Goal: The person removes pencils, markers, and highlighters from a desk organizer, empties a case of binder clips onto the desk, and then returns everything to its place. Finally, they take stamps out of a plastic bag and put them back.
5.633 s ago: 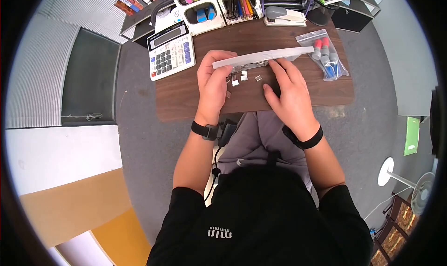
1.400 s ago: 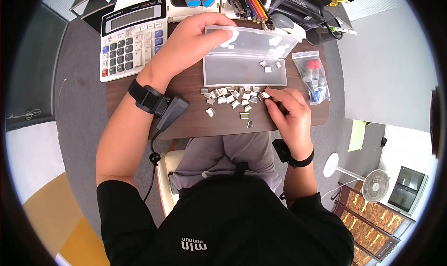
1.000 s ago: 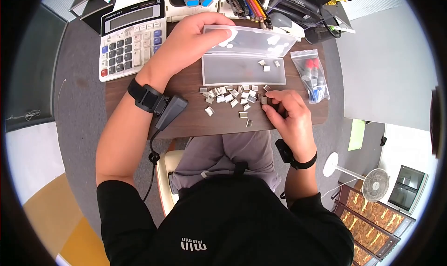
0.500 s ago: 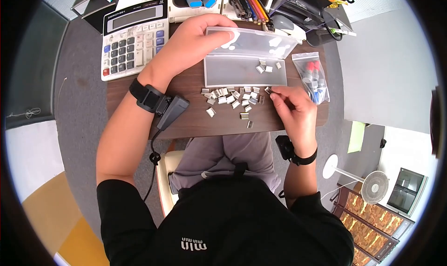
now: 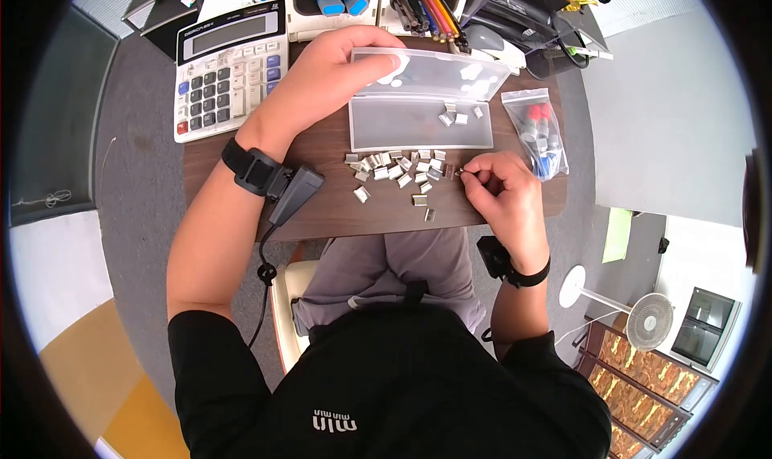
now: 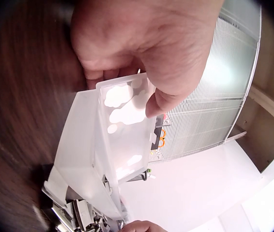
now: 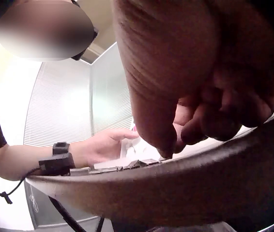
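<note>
In the head view, my left hand [image 5: 342,65] grips the raised lid [image 5: 442,71] of a clear plastic box, thumb on its inner face. The box's base [image 5: 386,125] lies flat on the table, with several small metal clips [image 5: 461,120] at its right end. In front of it spreads a loose pile of silver metal clips [image 5: 396,171]. To the right of this pile, my right hand [image 5: 511,190] pinches one metal clip [image 5: 461,171] between thumb and index finger, close over the table. The left wrist view shows the lid [image 6: 127,121] standing up under my left thumb.
A calculator [image 5: 233,73] lies to the left of the box. Behind it stand an organiser with pencils [image 5: 430,9] and a stapler [image 5: 498,49]. A zip bag of red-capped and blue items [image 5: 540,133] lies at the right. The table's front edge [image 5: 362,235] is close.
Since the oldest frame, the box has gone from tilted in both hands to flat and open, with clips spread before it. Lately, one more clip entered the box; my right hand drew another back.
</note>
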The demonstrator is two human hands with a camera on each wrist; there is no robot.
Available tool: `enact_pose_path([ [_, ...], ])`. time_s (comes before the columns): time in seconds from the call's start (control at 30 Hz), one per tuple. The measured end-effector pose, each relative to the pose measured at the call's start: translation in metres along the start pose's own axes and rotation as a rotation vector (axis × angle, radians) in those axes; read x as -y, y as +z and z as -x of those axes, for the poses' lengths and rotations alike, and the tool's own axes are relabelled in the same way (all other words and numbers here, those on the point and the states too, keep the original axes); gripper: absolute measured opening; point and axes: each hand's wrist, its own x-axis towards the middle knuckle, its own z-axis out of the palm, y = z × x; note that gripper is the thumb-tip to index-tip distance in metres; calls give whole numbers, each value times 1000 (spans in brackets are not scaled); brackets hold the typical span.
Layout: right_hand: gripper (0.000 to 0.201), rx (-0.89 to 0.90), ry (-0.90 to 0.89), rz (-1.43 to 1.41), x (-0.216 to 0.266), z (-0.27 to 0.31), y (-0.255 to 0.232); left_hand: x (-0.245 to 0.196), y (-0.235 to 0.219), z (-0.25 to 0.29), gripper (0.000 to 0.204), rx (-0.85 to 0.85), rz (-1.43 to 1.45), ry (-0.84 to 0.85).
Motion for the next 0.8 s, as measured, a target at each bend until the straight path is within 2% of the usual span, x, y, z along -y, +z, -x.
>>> enact_pose_path([
  [0.07, 13, 35, 50, -32, -3, -1, 2, -1, 0, 0, 23, 11, 6, -8],
  [0.13, 15, -175, 69, -276, -9, -2, 9, 0, -1, 0, 24, 8, -22, -6],
  [0.27, 17, -191, 53, -150, 3, -3, 5, 0, 0, -1, 24, 1, -37, -14],
  [0.33, 22, -78, -88, -106, -2, -1, 9, 0, 0, 0, 24, -6, -12, -3],
  [0.37, 22, -75, -87, -106, 1, 1, 9, 0, 0, 1, 24, -8, -11, -5],
  [0.43, 22, 40, -27, -12, 11, 1, 6, 0, -2, 0, 24, 16, -38, 13],
  [0.7, 18, 68, -34, 20, 6, 1, 5, -2, 0, 0, 24, 5, -17, 0],
  [0.77, 16, -116, -95, -55, 4, -2, 4, -1, -1, 0, 24, 16, -7, -11],
  [0.8, 15, -143, -76, -75, 5, -5, 3, 0, -1, 0, 24, 11, -11, -3],
])
